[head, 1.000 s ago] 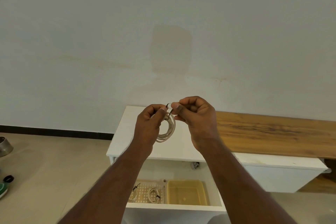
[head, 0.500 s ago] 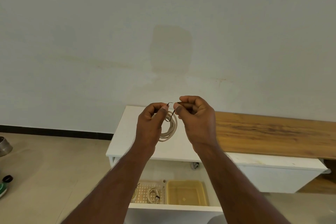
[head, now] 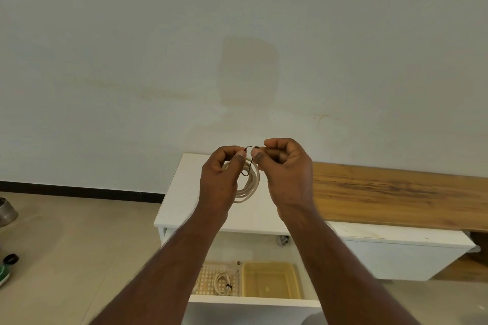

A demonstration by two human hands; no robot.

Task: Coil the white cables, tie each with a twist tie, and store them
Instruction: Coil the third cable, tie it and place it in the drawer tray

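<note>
Above the desk's left end, your left hand (head: 220, 175) holds the coiled white cable (head: 249, 183), both grips pinching the twist tie (head: 249, 159). Its ends arch over the coil's top between your thumbs, the right hand (head: 286, 170) equally near.

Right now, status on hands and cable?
Left hand holds coiled cable, pinches twist tie. Right hand pinches other tie end. Tie looped, not twisted. Nothing obstructing.

We see a cream-white cable coil (head: 249, 184) crossed by a black tie (head: 250, 159) at centre frame. Below it, a white cabinet (head: 182, 192); at right, a brown wood-grain top (head: 396, 192). At bottom, a translucent yellow tub (head: 272, 282) beside a cream perforated basket (head: 211, 276).
</note>
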